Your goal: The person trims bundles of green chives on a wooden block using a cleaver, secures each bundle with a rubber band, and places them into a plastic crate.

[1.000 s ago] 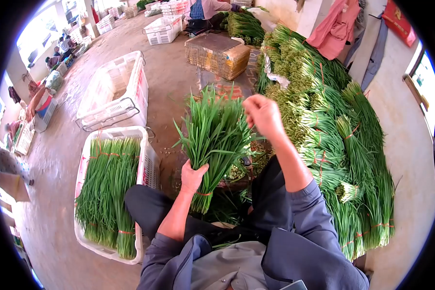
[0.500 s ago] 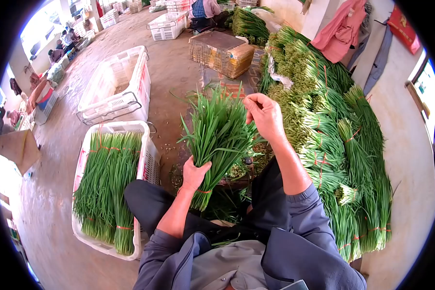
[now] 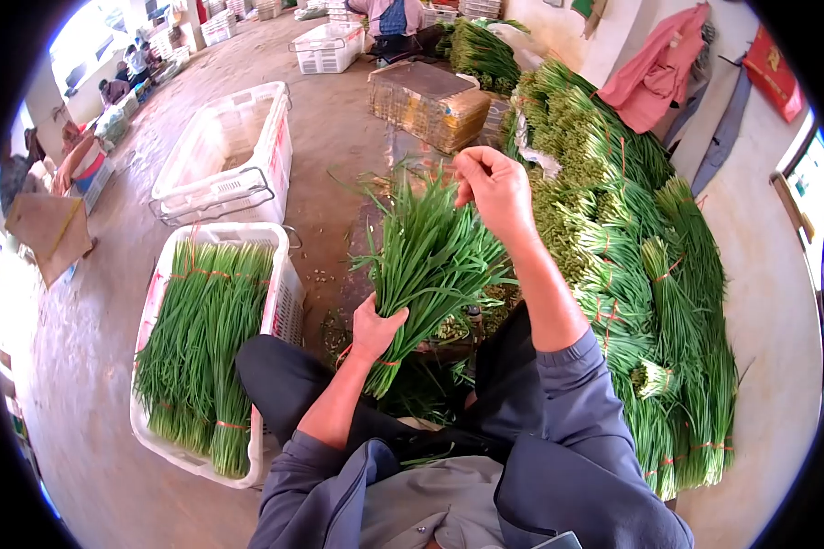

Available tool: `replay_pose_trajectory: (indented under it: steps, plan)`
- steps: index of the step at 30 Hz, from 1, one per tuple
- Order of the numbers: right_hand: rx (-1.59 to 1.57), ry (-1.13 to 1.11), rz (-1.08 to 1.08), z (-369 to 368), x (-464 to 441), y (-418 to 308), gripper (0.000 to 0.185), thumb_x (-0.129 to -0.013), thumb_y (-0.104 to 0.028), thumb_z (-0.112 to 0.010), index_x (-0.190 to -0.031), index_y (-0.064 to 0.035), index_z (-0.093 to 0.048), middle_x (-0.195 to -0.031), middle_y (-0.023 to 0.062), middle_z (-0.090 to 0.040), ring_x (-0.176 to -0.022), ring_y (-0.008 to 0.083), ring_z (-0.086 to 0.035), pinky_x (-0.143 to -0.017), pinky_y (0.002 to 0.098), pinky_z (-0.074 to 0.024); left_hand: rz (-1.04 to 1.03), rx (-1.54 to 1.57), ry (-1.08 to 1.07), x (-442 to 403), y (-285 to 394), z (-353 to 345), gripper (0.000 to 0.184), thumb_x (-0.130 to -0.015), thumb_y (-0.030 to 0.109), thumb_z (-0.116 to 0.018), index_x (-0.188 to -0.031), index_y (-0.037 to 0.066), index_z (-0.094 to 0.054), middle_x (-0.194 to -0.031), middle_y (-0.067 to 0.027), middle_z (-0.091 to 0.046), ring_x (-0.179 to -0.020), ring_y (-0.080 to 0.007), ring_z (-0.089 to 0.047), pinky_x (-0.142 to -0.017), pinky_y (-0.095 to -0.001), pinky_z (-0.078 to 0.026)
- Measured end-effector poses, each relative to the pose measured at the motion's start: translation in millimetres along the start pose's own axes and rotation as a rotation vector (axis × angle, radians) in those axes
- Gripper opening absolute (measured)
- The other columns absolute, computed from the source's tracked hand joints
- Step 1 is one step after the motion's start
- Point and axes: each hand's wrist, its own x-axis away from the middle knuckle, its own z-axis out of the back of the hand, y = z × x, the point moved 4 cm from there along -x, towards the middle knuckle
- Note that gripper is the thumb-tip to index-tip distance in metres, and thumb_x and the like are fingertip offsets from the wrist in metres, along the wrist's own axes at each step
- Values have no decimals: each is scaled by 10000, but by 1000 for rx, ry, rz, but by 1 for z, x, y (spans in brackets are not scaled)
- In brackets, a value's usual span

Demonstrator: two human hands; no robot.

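The left hand point(image 3: 376, 331) grips the bundle point(image 3: 430, 252), likely light, floppy, best held near its band point(image 3: 389, 363); right hand point(image 3: 501, 188) curled, grip unclear.

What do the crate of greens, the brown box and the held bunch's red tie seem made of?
Crate: probably rigid plastic, slightly glossy, going by its smooth white look and slotted wall.
Box: perhaps cardboard under shiny tape, given its glinting, streaky sides.
Red tie: thin, maybe rubber or plastic; too small to tell.
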Motion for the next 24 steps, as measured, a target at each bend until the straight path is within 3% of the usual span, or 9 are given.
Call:
replay_pose_trajectory:
  steps: [5, 6, 8, 10, 13, 14, 16, 20, 24]
  plan:
    - [277, -391, 92, -27, 39, 3, 124, -924, -96, -733, -959, 22, -738, -816, 86, -690, -643, 159, -664, -584, 301, -556, 3, -50, 28, -5, 2, -3, 349, -809, 107, -769, -1129, -19, -709, -994, -85, -776, -866, -125, -699, -840, -319, -555]
    - [506, -370, 558, -32, 42, -8, 160, -883, -126, -761, -963, 11, -738, -865, 138, -691, -725, 260, -685, -657, 361, -555, 6, -47, 29, -5, 0, -4, 349, -809, 107, -769, -1129, -19, -709, -994, -85, -776, -866, -125, -699, -840, -319, -555]
    - [582, -421, 382, -42, 48, 9, 174, -853, -154, -774, -932, -5, -736, -883, 160, -686, -799, 328, -676, -720, 399, -541, 17, -148, 36, -5, -2, -2, 368, -800, 141, -778, -1128, -11, -711, -975, -111, -779, -856, -162, -725, -833, -340, -561]
    - [592, -449, 552, -49, 50, 20, 177, -861, -173, -771, -937, -19, -732, -869, 151, -690, -793, 325, -679, -710, 397, -541, 10, -152, 34, -3, 3, -2, 379, -798, 167, -781, -1127, -6, -712, -979, -134, -777, -870, -199, -741, -835, -354, -562]
    - [336, -232, 509, -41, 44, 12, 119, -920, -127, -731, -995, -35, -728, -840, 85, -705, -684, 205, -653, -628, 353, -537, 16, -127, 36, -3, 6, 0, 375, -799, 174, -779, -1121, -7, -713, -972, -129, -778, -872, -202, -742, -834, -359, -562]
    - [123, -145, -34, -23, 38, 15, 90, -934, -108, -722, -963, -23, -725, -785, 42, -678, -572, 129, -601, -523, 295, -508, 1, -134, 36, -3, 8, 1, 340, -814, 129, -766, -1118, -13, -712, -986, -94, -769, -872, -158, -709, -837, -334, -553]
    - [-153, -47, -42, 7, 27, -3, 141, -1002, -123, -650, -970, 4, -703, -742, 12, -631, -541, 73, -556, -464, 248, -465, -5, -142, 37, -2, 6, 5, 307, -829, 84, -754, -1115, -19, -710, -999, -58, -760, -872, -114, -677, -840, -308, -544]
    - [-794, -319, -13, 49, 66, -43, 140, -1042, -69, -539, -1126, 11, -618, -651, 54, -548, -444, 94, -436, -400, 234, -426, 100, 144, 213, -19, -12, 24, 323, -854, 122, -739, -1134, -33, -695, -1009, -84, -751, -879, -164, -692, -842, -327, -541]
    - [-993, -630, 114, 68, 112, -23, 145, -1013, -45, -577, -1136, 26, -609, -680, 121, -609, -442, 128, -530, -337, 245, -409, 261, 513, 386, -31, -13, 44, 329, -884, 112, -714, -1178, -21, -649, -1100, -97, -698, -953, -205, -673, -832, -365, -549]
